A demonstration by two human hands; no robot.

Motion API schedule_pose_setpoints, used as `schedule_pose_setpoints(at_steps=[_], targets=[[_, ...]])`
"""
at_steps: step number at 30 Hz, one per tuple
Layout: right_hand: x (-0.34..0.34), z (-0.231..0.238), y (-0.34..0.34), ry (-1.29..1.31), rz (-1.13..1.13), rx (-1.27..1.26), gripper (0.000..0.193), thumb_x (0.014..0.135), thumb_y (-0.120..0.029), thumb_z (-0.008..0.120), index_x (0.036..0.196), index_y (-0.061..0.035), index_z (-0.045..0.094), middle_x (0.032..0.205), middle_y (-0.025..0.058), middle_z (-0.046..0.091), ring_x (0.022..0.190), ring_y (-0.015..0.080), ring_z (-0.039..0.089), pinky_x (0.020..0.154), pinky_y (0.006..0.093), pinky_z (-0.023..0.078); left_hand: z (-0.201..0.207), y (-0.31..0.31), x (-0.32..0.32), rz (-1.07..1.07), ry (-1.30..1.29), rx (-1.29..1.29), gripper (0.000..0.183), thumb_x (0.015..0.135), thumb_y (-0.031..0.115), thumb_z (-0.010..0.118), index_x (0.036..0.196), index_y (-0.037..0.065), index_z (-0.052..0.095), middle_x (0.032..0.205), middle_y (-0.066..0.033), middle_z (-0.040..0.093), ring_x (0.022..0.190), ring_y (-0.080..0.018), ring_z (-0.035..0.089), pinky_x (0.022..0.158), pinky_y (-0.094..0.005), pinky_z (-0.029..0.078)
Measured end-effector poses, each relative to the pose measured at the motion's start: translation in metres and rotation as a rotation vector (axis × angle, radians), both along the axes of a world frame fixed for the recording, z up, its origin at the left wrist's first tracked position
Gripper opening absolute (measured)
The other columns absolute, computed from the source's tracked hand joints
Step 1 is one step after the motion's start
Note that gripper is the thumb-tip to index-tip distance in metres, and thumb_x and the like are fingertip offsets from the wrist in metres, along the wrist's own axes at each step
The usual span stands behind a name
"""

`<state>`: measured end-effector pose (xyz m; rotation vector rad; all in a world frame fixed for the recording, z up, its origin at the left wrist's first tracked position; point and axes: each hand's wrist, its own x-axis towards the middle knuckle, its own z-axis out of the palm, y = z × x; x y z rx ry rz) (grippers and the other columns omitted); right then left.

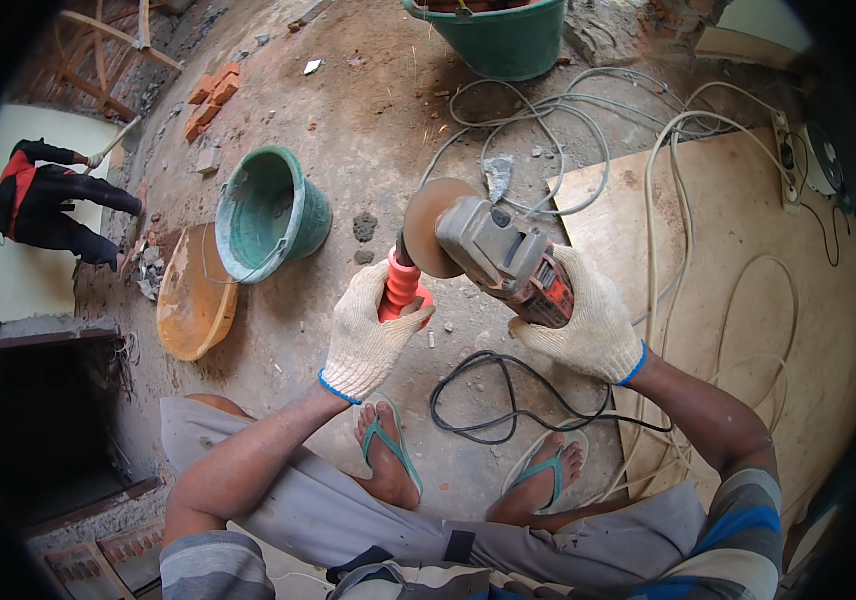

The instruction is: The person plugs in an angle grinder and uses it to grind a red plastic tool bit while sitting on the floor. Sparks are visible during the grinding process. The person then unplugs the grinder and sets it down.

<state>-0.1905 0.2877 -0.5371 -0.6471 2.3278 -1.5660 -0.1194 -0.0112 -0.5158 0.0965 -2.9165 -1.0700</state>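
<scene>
In my right hand (pixel 588 325), gloved in cream knit, is an angle grinder (pixel 496 245) with a grey head and a red and black body. Its brown disc (pixel 426 228) points toward my left. My left hand (pixel 358 340), in a matching glove, is closed round the ribbed orange-red grip of a cold chisel (pixel 404 284) with a round guard. The chisel's dark metal end meets or nearly meets the disc's edge; the contact is partly hidden. Faint sparks show beyond the disc. A black cord (pixel 478 432) lies looped below the grinder.
A green bucket (pixel 313 215) and a tilted orange basin (pixel 188 335) stand left; a larger green tub (pixel 508 45) is ahead. Grey cable coils (pixel 588 120) and a plywood sheet (pixel 748 300) with a power strip (pixel 784 160) lie right. Far left, a person (pixel 58 200) bends beside bricks (pixel 210 100).
</scene>
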Motion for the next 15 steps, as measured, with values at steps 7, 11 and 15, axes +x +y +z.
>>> schedule_pose_setpoints(at_steps=[7, 11, 15], targets=[[0.0010, -0.0040, 0.0048, -0.035, -0.017, 0.032, 0.085, 0.079, -0.033, 0.096, 0.146, -0.0010, 0.052, 0.125, 0.0214, 0.073, 0.114, 0.0351, 0.075, 0.099, 0.0427, 0.058, 0.0034, -0.0004, -0.0001, 0.025, -0.072, 0.067, 0.053, 0.088, 0.016, 0.089, 0.132, 0.001, 0.065, 0.116, -0.0137, 0.073, 0.106, -0.0226, 0.072, 0.096, -0.0377, 0.057], [0.0019, -0.0010, 0.0074, -0.038, -0.021, 0.032, 0.085, 0.079, -0.032, 0.096, 0.145, -0.0013, 0.053, 0.123, 0.0206, 0.074, 0.112, 0.0349, 0.075, 0.099, 0.0428, 0.058, 0.0052, 0.0029, -0.0019, 0.052, -0.098, 0.133, 0.049, 0.089, 0.014, 0.089, 0.130, 0.000, 0.065, 0.115, -0.0116, 0.075, 0.106, -0.0179, 0.071, 0.098, -0.0357, 0.057], [0.0026, 0.0033, 0.0073, -0.032, -0.011, 0.009, 0.083, 0.078, -0.032, 0.096, 0.144, -0.0026, 0.054, 0.122, 0.0199, 0.074, 0.111, 0.0346, 0.076, 0.098, 0.0428, 0.059, 0.0073, 0.0040, -0.0018, 0.033, -0.122, 0.137, 0.060, 0.089, 0.019, 0.090, 0.140, 0.002, 0.063, 0.120, -0.0162, 0.072, 0.109, -0.0258, 0.073, 0.097, -0.0394, 0.058]])
